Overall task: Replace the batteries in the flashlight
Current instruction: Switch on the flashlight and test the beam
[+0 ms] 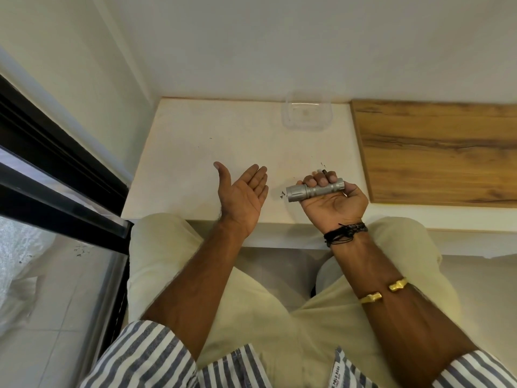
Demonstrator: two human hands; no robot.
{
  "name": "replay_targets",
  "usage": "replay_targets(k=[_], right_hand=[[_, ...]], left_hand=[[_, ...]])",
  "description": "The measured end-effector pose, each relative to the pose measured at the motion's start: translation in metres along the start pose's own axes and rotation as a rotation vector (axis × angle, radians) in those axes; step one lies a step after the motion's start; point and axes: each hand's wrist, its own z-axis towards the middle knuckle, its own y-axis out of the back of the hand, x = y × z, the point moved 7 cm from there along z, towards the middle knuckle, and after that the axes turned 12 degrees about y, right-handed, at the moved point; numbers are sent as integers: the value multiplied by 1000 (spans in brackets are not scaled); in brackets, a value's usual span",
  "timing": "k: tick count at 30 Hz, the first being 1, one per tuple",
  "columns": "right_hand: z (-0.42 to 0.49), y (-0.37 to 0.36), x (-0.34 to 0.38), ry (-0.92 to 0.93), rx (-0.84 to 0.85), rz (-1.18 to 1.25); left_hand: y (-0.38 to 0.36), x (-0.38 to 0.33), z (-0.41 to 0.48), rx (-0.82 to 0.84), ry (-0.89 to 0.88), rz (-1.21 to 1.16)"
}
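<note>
- Right hand (pixel 333 201) palm up over the white table (pixel 195 152), fingers curled round the silver flashlight (pixel 314 189), head pointing left
- Left hand (pixel 243 191) spread wide, palm up, nothing in it, just left of the flashlight
- Clear plastic container (pixel 307 114) sits at the table's far edge
- Shirt tag (pixel 335 376) reads "POLO ASSN", rest too small to read
</note>
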Motion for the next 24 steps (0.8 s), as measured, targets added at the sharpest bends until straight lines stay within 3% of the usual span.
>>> replay_targets(k=[17, 24], right_hand=[[-5, -8, -2, -69, 77, -22], [2, -6, 1, 18, 98, -450]], left_hand=[[-4, 4, 2, 76, 70, -43], [1, 0, 2, 6, 29, -59]])
